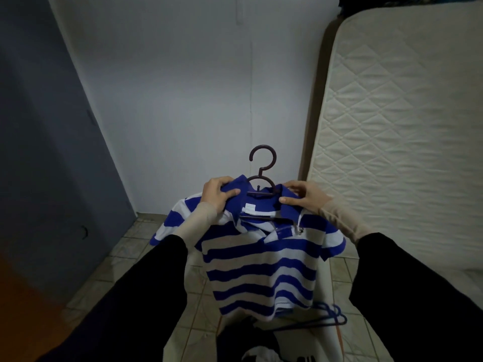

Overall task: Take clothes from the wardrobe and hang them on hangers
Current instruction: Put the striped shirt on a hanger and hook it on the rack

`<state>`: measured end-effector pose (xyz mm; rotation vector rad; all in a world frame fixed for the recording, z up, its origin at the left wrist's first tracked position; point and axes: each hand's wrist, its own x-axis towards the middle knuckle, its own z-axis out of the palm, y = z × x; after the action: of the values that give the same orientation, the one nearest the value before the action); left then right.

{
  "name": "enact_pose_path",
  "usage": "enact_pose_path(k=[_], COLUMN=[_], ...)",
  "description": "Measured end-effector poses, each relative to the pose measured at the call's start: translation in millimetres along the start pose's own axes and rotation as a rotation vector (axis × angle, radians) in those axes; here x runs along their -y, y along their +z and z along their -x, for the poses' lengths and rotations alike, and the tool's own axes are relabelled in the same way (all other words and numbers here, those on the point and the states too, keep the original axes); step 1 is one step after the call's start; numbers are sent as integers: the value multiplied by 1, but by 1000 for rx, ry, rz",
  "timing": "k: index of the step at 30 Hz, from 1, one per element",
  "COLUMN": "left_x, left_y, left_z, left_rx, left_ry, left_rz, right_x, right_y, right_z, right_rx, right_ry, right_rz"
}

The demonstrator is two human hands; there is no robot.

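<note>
Below both hands, nearest the person, the striped polo shirt [261, 270] hangs straight down, its hem [264, 310] toward the tiled floor [339, 273] and its long axis running vertically from the collar. Up at the grip, the left hand [218, 195] pinches the left side of the blue collar [261, 202], thumb on the near face and fingers curled over the far edge. The right hand [304, 195] does the same on the other side, thumb pressed on the collar fold. Between the two hands sits the dark hanger [262, 184], its shoulders tucked inside the neck opening and its hook [262, 158] standing upright, just beyond and above the fingers. Both hands look equally near the hook, so either could release the collar and take it; I would guess the shirt is seated and wants only straightening. Under the hem, a few spare blue hangers [326, 318] lie on the floor. Farther off, a mattress [405, 126] leans to the right of the grip and a pale wall [183, 100] stands behind.
</note>
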<state>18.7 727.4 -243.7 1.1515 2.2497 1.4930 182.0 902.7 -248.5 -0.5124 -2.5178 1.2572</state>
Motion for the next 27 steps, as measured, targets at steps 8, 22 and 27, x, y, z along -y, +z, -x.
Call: enact_pose_path(k=[8,22,27], left_x=[33,84,102], left_y=[26,94,128], left_z=[0,-53,-85], left_rx=[128,174,122], left_ry=[-56,-156,-185], left_rz=[-30,-62,-119], right_x=[-36,-119,-151], right_y=[24,30,34], right_z=[-5,-57,-88], right_rx=[-205,-148,-166], right_ry=[30,129,172], right_rz=[102,228,229])
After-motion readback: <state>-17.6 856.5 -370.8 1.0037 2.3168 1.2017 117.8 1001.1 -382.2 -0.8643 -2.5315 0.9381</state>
